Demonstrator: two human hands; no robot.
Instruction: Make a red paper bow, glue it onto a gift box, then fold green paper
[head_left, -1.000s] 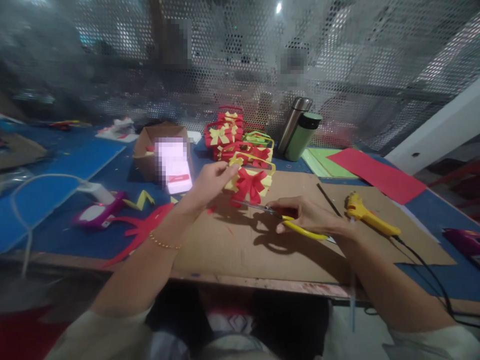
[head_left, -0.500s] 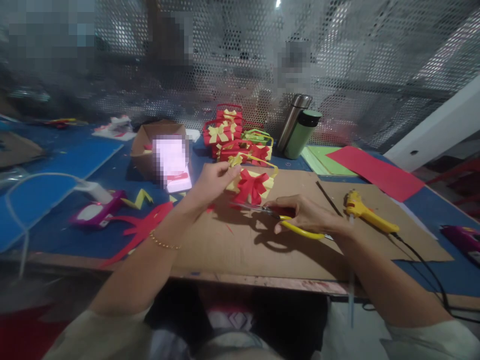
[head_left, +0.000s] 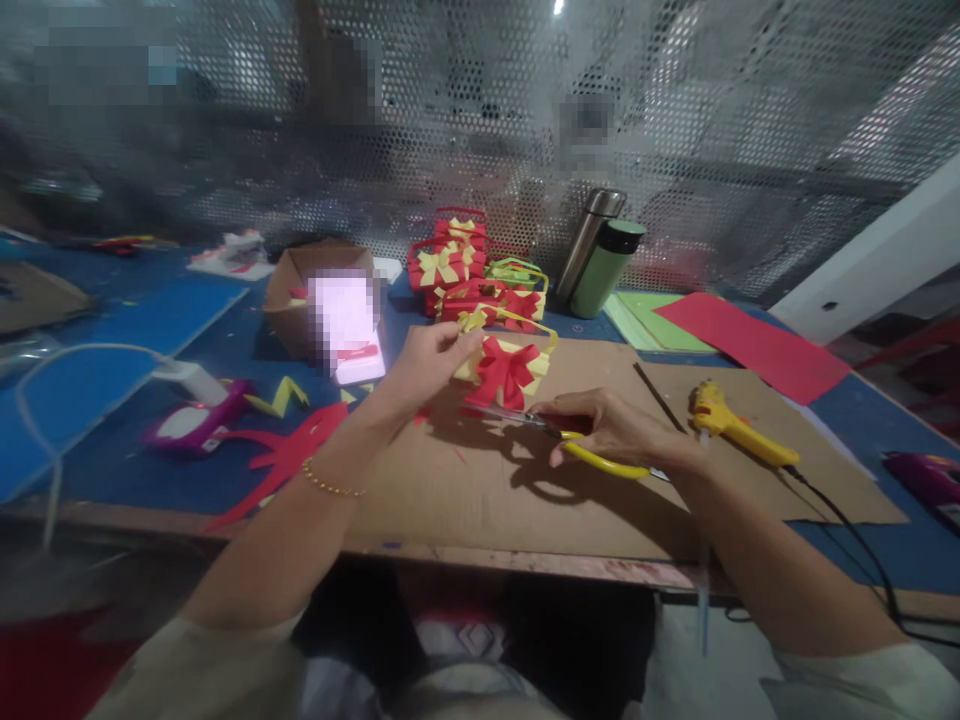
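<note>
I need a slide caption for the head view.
Left hand holds a yellow handicraft with red bow; right hand holds scissors.

Head camera: is looking forward and down from the wearer's head
Left hand (head_left: 429, 366), right hand (head_left: 616, 428): are showing close, mid-view
Perforated screen (head_left: 480, 100): is standing beyond

Phone (head_left: 351, 325): screen blurred, unreadable. Purple object (head_left: 924, 484): cut off by right edge. Scissors (head_left: 551, 429): blade tips indistinct.

One glue gun (head_left: 744, 432); to its left, one pair of scissors (head_left: 604, 460), one phone (head_left: 356, 345), one cardboard box (head_left: 285, 312), two bottles (head_left: 600, 275).
</note>
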